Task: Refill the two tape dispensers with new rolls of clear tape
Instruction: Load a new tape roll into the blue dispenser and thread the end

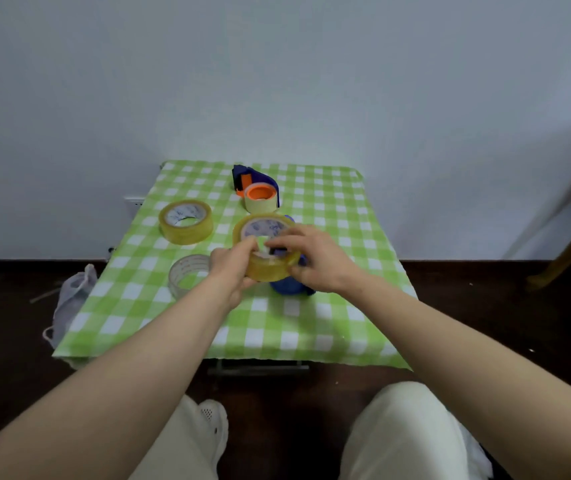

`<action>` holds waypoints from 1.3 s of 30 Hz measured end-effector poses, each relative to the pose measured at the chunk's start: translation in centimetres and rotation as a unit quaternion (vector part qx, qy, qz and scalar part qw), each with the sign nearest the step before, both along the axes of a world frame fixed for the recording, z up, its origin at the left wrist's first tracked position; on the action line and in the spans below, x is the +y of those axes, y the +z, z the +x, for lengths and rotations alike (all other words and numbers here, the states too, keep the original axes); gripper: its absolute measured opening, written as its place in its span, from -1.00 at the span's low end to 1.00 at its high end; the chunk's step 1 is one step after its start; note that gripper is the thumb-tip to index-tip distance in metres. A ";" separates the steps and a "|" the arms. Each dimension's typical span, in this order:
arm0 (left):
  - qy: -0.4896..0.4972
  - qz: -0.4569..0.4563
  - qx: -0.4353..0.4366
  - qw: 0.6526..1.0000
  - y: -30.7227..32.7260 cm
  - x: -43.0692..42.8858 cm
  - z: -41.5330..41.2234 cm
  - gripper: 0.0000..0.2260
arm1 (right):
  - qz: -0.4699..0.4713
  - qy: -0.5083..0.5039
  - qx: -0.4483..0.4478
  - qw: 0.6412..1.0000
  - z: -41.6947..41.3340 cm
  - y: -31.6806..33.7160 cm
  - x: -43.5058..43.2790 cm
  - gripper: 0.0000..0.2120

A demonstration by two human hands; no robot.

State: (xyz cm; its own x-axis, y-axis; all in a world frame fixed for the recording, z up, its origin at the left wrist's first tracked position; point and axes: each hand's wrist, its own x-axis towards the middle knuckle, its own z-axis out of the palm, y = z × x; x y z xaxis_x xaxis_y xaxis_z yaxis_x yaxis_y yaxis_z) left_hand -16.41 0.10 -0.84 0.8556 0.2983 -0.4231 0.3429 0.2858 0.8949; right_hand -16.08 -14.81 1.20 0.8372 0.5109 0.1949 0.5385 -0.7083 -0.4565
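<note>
Item: new roll of clear tape [270, 251], held above the green checked table [329, 327], over the near blue dispenser [289, 285]. Left hand [232, 265] gripped the roll's near rim; right hand [315, 258] pinched its top edge, thumb low at the side. Step judged: seating this roll on the dispenser hub. Next call: align core and press down. Far dispenser [254, 183] stood apart with a thin roll. Spare roll [186, 221] and spent core [189, 273] lay left.
</note>
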 end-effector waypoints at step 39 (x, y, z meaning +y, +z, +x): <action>-0.090 0.044 0.052 0.994 0.0 -1.4 0.6 -0.85 | 0.196 -0.249 0.234 0.919 1.1 -1.2 -1.0 -0.59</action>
State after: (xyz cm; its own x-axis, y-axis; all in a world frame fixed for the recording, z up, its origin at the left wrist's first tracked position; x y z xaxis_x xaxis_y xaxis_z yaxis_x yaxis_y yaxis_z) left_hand -15.80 -1.31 -0.80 0.8516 0.1848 -0.4905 0.4727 0.1337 0.8710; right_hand -15.01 -15.76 0.04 0.9872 0.0090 -0.1590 -0.1284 -0.5462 -0.8278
